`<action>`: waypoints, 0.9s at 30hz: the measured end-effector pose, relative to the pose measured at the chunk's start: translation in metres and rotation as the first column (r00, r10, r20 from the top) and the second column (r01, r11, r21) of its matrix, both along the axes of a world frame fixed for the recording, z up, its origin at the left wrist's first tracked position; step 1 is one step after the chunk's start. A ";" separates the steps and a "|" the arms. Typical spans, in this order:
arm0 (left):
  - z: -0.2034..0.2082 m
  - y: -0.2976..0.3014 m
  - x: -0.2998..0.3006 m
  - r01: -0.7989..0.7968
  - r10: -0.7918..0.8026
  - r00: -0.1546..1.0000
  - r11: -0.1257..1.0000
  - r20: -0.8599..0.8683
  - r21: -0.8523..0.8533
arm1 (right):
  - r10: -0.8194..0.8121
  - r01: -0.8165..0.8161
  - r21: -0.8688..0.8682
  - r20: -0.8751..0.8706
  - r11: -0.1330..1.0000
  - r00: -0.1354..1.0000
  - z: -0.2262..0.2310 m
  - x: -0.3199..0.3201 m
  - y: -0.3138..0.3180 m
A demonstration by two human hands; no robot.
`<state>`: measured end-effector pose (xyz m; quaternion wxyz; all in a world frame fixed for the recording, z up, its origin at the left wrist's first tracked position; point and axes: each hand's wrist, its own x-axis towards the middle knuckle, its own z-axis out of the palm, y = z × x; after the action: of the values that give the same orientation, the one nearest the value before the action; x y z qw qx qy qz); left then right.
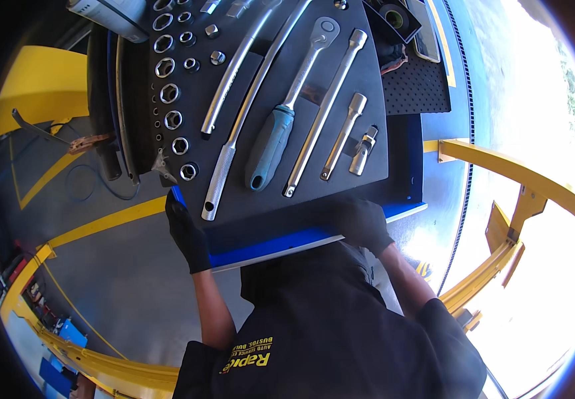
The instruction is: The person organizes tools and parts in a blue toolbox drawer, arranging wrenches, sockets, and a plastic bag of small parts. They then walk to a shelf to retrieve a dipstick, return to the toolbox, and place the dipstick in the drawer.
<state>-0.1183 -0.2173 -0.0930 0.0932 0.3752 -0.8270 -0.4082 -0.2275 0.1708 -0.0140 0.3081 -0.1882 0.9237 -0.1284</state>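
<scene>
- Person stands at an open blue tool drawer [287,245], both hands in black gloves.
- Left hand [186,234] wraps the drawer's front left corner, fingers curled over the blue edge, closed on it.
- Right hand [363,223] lies on the front edge further right, fingers bent over the lip, gripping it.
- Drawer holds a black foam tray [247,206], just in front of the person's chest.
- On the foam: a ratchet with a teal handle [273,146], near the middle, handle toward the person.
- Beside it on the right, two extension bars [324,110], a long one and a shorter one, then a small universal joint [363,151].
- On its left, two long chrome breaker bars [234,126].
- Rows of sockets [169,93] stand along the tray's left side.
- Yellow railing [520,179] on the right, grey floor below.
</scene>
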 end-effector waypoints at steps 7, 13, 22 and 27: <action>0.033 0.022 -0.006 -0.027 0.028 1.000 0.982 0.006 -0.188 | 0.015 -0.019 -0.063 -0.077 0.998 0.997 0.007 0.021 0.001; 0.034 0.030 0.004 -0.076 0.078 0.997 0.981 0.001 -0.177 | 0.005 -0.019 -0.107 -0.123 0.994 0.992 0.005 0.033 0.007; 0.041 0.043 0.028 0.013 -0.027 0.998 0.964 -0.048 -0.265 | 0.003 -0.033 -0.146 -0.207 0.989 0.978 -0.007 0.062 0.026; 0.027 0.036 0.048 0.047 -0.078 0.994 0.934 -0.076 -0.354 | 0.007 -0.048 -0.165 -0.238 0.985 0.971 -0.003 0.080 0.027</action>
<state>-0.0700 -0.1813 -0.0655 0.1824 0.3075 -0.8932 -0.2729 -0.1474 0.1980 -0.0171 0.1804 -0.2406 0.9368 -0.1789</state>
